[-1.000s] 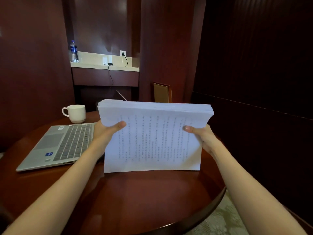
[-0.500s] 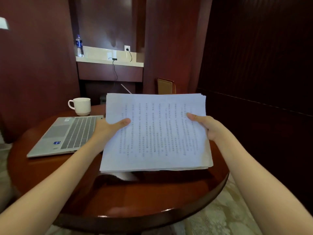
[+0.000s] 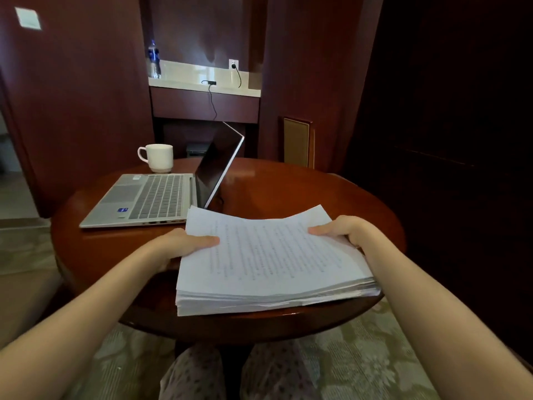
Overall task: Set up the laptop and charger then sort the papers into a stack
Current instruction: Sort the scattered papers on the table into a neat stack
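A thick stack of printed papers (image 3: 268, 261) lies nearly flat on the round wooden table (image 3: 288, 183), at its near edge. My left hand (image 3: 181, 243) grips the stack's left side, thumb on the top sheet. My right hand (image 3: 343, 230) grips the right side, thumb on top and fingers under. A silver laptop (image 3: 150, 197) sits open on the table's left, its dark screen (image 3: 216, 166) turned side-on. A black charger cable (image 3: 213, 102) hangs from the counter behind and is plugged into a wall socket (image 3: 233, 64).
A white cup (image 3: 158, 157) stands behind the laptop. A water bottle (image 3: 153, 59) is on the far counter. A wooden chair back (image 3: 297, 141) rises beyond the table. My knees (image 3: 202, 373) are under the near edge, over patterned carpet.
The stack went from upright on its edge to lying nearly flat at the table's near edge. My view dropped and pulled back, so the laptop screen shows.
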A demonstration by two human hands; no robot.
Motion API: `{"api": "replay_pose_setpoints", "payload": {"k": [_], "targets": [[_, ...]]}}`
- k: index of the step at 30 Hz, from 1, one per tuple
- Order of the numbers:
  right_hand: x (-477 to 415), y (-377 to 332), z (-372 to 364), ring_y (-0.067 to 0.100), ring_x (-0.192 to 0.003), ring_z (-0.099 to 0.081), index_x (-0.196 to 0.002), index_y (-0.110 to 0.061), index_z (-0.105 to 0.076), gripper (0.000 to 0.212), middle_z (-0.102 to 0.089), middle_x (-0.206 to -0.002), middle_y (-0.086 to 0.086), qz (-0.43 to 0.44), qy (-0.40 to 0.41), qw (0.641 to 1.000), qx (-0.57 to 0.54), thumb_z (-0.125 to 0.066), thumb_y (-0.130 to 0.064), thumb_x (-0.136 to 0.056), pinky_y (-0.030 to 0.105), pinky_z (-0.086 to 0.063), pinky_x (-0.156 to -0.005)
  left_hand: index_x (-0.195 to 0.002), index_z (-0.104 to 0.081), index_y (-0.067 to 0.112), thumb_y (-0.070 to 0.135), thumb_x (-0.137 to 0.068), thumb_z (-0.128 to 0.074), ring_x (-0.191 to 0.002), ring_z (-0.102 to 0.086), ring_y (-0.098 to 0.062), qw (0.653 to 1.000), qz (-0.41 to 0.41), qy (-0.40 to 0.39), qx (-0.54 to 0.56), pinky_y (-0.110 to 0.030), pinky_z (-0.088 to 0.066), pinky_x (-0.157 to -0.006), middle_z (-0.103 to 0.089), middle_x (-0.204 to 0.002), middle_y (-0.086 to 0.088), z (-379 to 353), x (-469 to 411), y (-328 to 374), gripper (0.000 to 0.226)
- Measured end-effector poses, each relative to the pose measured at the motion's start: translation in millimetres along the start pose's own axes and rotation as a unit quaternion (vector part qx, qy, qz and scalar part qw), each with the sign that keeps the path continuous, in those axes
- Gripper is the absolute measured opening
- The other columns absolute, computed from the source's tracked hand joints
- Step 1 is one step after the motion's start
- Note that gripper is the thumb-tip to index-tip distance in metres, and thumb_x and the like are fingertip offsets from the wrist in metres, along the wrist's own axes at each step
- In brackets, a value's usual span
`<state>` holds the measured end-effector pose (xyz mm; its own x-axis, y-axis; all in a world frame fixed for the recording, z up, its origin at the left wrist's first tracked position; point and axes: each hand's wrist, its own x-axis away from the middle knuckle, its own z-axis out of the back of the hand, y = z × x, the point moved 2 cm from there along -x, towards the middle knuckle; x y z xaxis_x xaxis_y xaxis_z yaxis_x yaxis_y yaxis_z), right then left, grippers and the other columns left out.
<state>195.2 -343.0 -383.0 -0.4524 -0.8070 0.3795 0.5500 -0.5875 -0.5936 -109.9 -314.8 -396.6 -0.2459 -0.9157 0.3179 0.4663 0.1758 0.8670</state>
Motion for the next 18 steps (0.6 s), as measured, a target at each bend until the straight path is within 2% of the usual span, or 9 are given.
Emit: {"api": "replay_pose_setpoints", "payload": {"k": [3, 7, 10, 13, 15, 18], "targets": [[-0.5, -5.9, -3.4, 0.037, -0.136, -0.033, -0.148, -0.007, -0.019, 0.097, -0.026, -0.153, 0.013, 0.011, 0.041, 0.996, 0.080, -0.067, -0.053, -0.077, 0.048, -0.035, -0.108, -0.096, -0.060, 0.016, 0.036, -0.084, -0.065, -0.082, -0.064, -0.014, 0.998, 0.005, -0.033, -0.044, -0.024, -0.050, -0.062, -0.068, -0.093, -0.002, 5.9, -0.4, -2.9, 0.024], [4.7, -15.0, -4.0, 0.034, -0.138, -0.029, -0.145, -0.004, -0.027, 0.080, -0.028, -0.152, 0.013, 0.038, 0.040, 0.988, 0.147, -0.061, -0.045, -0.086, 0.044, -0.030, -0.112, -0.101, -0.061, 0.021, 0.049, -0.083, -0.062, -0.088, -0.065, -0.010, 0.989, 0.010, -0.048, -0.138, -0.018, -0.052, -0.059, -0.069, -0.099, 0.002, 14.6, -1.8, -3.3, 0.033], [9.5, -18.9, -2.2, 0.031, -0.141, -0.024, -0.145, -0.003, -0.029, 0.070, -0.025, -0.153, 0.013, 0.044, 0.026, 0.980, 0.195, -0.053, -0.042, -0.092, 0.040, -0.025, -0.115, -0.096, -0.060, 0.023, 0.058, -0.083, -0.055, -0.073, -0.063, -0.009, 0.973, 0.024, -0.061, -0.222, -0.013, -0.050, -0.052, -0.068, -0.094, 0.002, 17.6, -3.2, -0.8, 0.038], [15.3, -23.4, -1.8, 0.029, -0.141, -0.023, -0.145, -0.003, -0.027, 0.067, -0.024, -0.153, 0.013, 0.041, 0.013, 0.971, 0.234, -0.047, -0.042, -0.094, 0.037, -0.024, -0.115, -0.093, -0.059, 0.019, 0.067, -0.082, -0.044, -0.055, -0.059, -0.006, 0.948, 0.052, -0.087, -0.302, -0.013, -0.047, -0.050, -0.066, -0.076, 0.000, 16.7, -1.7, 5.0, 0.051], [16.7, -25.4, -1.5, 0.028, -0.141, -0.024, -0.145, -0.003, -0.027, 0.067, -0.025, -0.153, 0.012, 0.035, 0.011, 0.966, 0.255, -0.045, -0.043, -0.095, 0.037, -0.024, -0.116, -0.098, -0.056, 0.018, 0.073, -0.080, -0.037, -0.055, -0.059, -0.006, 0.924, 0.072, -0.095, -0.363, -0.015, -0.046, -0.053, -0.065, -0.072, 0.000, 16.6, -1.1, 8.9, 0.061], [17.4, -27.5, -1.0, 0.030, -0.138, -0.029, -0.145, -0.003, -0.029, 0.070, -0.026, -0.152, 0.013, 0.026, 0.016, 0.960, 0.278, -0.049, -0.045, -0.092, 0.038, -0.030, -0.113, -0.115, -0.052, 0.014, 0.077, -0.078, -0.033, -0.060, -0.062, -0.006, 0.902, 0.095, -0.105, -0.407, -0.016, -0.047, -0.055, -0.066, -0.073, 0.000, 18.2, -1.5, 12.0, 0.075]]}}
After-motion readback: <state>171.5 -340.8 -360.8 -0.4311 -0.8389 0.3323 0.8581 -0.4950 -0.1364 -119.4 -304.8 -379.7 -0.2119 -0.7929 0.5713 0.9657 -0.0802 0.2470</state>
